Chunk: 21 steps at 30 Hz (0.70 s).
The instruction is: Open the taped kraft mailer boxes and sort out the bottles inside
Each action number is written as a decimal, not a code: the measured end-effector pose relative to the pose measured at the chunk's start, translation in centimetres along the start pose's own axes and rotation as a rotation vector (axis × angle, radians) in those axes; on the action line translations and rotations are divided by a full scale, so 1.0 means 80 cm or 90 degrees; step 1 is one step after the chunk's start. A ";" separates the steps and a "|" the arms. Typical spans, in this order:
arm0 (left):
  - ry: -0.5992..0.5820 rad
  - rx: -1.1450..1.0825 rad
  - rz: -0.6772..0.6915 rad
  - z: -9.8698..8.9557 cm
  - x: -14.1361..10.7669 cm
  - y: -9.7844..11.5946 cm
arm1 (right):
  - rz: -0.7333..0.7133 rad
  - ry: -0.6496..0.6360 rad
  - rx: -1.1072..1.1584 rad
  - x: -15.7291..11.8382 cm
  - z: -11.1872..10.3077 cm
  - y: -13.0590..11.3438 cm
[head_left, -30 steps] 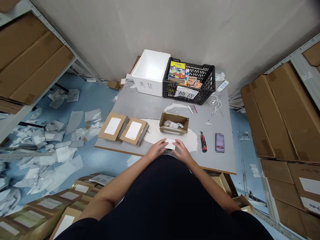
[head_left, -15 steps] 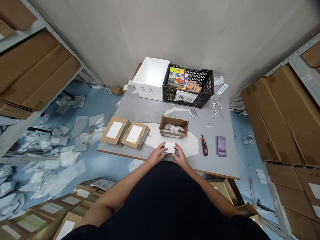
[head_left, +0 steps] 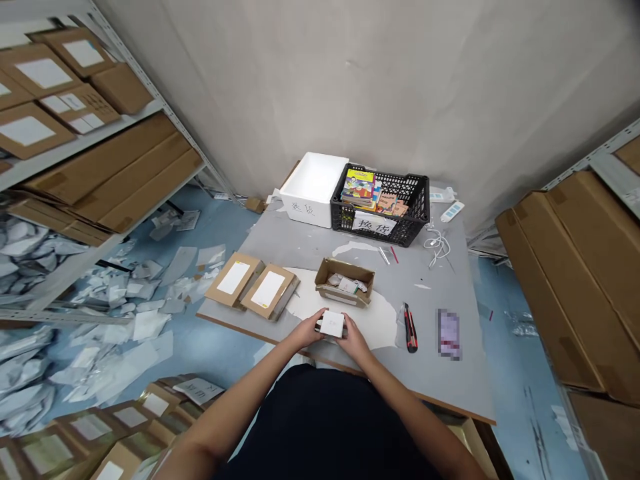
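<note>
A small white box [head_left: 333,323] is held between both hands above the table's near edge. My left hand [head_left: 309,331] grips its left side and my right hand [head_left: 354,337] its right side, fingers bent round it. Just beyond the hands stands an open cardboard box [head_left: 345,282] with small wrapped items inside. Two brown cartons with white labels, one [head_left: 234,280] further left and one [head_left: 271,291] nearer, lie on the left of the table. To the right lies a red and black utility knife [head_left: 410,328].
Along the back of the grey table [head_left: 450,287] are a white foam box [head_left: 313,190] and a black crate [head_left: 380,207] holding books. A white cable [head_left: 437,245] and a blurred-out flat object [head_left: 449,335] lie at the right. Shelves with cartons flank both sides.
The view has tilted up and shifted, so the table sits lower in the picture. The white box remains in both hands, now showing a squarer top face.
</note>
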<state>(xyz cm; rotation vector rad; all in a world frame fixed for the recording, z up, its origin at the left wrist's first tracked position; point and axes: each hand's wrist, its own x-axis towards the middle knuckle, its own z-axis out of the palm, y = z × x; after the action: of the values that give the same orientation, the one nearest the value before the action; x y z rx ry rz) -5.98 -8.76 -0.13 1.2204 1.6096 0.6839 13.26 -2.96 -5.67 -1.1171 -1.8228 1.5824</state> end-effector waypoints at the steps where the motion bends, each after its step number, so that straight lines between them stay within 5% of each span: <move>1: 0.005 0.002 -0.006 0.001 -0.005 0.007 | -0.008 -0.001 -0.001 -0.004 -0.002 -0.004; 6: 0.067 -0.029 -0.011 -0.011 -0.053 0.054 | -0.048 -0.036 0.013 -0.028 -0.014 -0.058; 11: 0.118 -0.082 0.028 -0.063 -0.088 0.110 | -0.090 -0.059 0.008 -0.013 -0.015 -0.156; 16: 0.162 -0.069 0.096 -0.165 -0.068 0.155 | -0.146 -0.047 -0.040 0.065 -0.003 -0.254; 21: 0.165 -0.105 0.227 -0.303 0.025 0.184 | -0.218 -0.013 -0.059 0.217 0.013 -0.334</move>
<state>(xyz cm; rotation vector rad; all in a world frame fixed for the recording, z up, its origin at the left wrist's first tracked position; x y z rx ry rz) -22.63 0.84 20.82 1.3517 1.5168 1.2195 -4.33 10.67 17.13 -0.7753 -1.9929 1.3272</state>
